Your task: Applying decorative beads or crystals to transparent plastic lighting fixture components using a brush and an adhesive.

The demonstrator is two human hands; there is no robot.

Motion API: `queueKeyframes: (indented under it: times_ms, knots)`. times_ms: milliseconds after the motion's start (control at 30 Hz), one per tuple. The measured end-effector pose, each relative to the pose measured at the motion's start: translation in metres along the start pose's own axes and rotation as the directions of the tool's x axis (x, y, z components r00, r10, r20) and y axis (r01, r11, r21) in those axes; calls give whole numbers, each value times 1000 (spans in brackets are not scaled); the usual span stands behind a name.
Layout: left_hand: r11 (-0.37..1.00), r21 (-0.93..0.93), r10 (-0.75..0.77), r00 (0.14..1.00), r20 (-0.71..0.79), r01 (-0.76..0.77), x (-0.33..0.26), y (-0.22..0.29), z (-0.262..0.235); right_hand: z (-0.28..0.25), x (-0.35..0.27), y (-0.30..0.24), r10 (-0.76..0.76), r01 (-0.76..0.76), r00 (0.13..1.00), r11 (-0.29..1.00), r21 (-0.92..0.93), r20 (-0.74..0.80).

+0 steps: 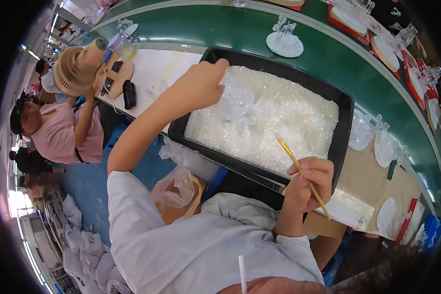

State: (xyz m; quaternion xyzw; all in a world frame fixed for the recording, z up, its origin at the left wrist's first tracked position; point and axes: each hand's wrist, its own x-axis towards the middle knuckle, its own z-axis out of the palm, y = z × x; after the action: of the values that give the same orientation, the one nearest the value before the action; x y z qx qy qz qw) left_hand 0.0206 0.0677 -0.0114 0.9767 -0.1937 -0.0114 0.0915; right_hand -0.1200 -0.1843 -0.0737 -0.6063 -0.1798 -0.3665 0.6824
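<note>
My left hand (198,85) pinches a clear piece (236,100) over the tray (345,105), just above the glitter (289,122). My right hand (306,183) is closed on a brush (301,169) at the tray's near rim. Risk 1, in my judgement: the slick piece slips and buries itself in glitter. Risk 2: the brush tip flicks glitter over the tray rim.

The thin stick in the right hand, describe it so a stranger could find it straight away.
Start at the big black tray full of white glittery grains in front of the person. At its near edge, the right hand holds a thin yellow stick slanting over the grains. It is the only slim, wood-coloured thing among clear and white pieces.
</note>
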Motion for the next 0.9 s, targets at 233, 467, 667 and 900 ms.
queueKeyframes:
  times_ms: [233, 467, 667, 900]
  knots:
    - [993, 65, 108, 960, -257, -95, -36, 36, -12, -41, 34, -23, -11, 27, 991, 993, -117, 134]
    - [707, 544, 706, 495, -507, -451, -45, 42, -1, -21, 101, 12, 206, -89, 925, 934, -346, 319]
    - [617, 628, 785, 419, -456, -474, -53, 37, 9, -5, 109, 24, 332, -262, 916, 921, -289, 226]
    - [602, 657, 797, 391, -460, -455, -50, 46, 10, 2, 82, 16, 412, -326, 816, 907, -265, 406]
